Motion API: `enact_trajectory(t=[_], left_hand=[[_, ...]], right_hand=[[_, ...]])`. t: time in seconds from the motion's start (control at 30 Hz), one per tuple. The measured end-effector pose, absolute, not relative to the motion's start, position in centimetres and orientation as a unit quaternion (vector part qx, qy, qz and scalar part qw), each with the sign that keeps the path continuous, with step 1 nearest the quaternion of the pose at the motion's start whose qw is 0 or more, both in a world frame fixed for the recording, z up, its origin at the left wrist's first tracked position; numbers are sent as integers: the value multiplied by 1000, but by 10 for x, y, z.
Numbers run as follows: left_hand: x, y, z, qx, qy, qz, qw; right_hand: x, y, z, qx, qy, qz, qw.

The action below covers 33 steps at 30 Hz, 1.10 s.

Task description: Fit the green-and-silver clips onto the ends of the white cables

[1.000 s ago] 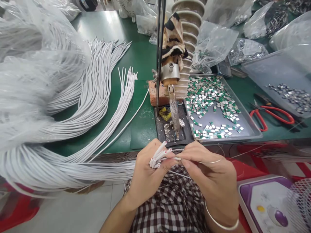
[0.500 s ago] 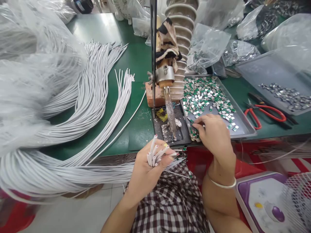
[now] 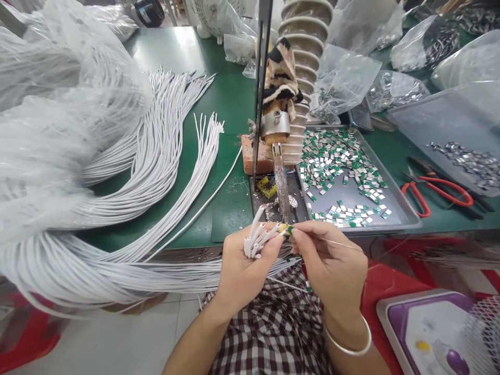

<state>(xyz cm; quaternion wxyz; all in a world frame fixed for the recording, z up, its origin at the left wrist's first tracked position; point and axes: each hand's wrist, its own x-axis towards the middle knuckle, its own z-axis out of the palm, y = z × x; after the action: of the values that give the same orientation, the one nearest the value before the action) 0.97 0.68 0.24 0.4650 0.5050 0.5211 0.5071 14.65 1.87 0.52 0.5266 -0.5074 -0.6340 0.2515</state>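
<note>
My left hand (image 3: 244, 273) is closed round a bunch of white cables (image 3: 255, 237), their cut ends poking up above the thumb. My right hand (image 3: 334, 265) pinches a small green circuit board (image 3: 289, 230) between thumb and fingertips, against one cable end at the left fingertips. A thin wire (image 3: 338, 242), seemingly solder, runs across the right hand. Just beyond both hands, the tip of a clamped soldering iron (image 3: 280, 174) points down over a dark tray (image 3: 255, 200) with silvery solder bits. Whether board and tip touch is hidden by the fingers.
A metal tray (image 3: 406, 221) of small circuit boards lies right of the iron, with red-handled pliers (image 3: 445, 190) beyond. A ribbed hose (image 3: 304, 31) and a brick (image 3: 252, 156) stand behind. Bundled white cables (image 3: 156, 151) cover the left side. A purple-and-white fan (image 3: 422, 333) sits lower right.
My right hand has come left from the tray with a circuit board and met the left hand in front of the iron. My left hand still grips the cables. The view has shifted slightly.
</note>
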Motion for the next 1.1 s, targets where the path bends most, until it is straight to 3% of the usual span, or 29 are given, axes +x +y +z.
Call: enact_trajectory(t=[0.37, 0.57, 0.87, 1.1], left_hand=[[10, 9, 9, 502, 524, 521, 450], [9, 7, 11, 500, 537, 521, 436], [8, 14, 17, 494, 509, 545, 447], [8, 16, 23, 496, 493, 562, 442]], right_hand=[[142, 17, 2, -506, -614, 254, 550], [147, 13, -2, -508, -675, 174, 506], [146, 17, 11, -452, -702, 14, 550], [141, 20, 18, -460, -695, 3, 552]])
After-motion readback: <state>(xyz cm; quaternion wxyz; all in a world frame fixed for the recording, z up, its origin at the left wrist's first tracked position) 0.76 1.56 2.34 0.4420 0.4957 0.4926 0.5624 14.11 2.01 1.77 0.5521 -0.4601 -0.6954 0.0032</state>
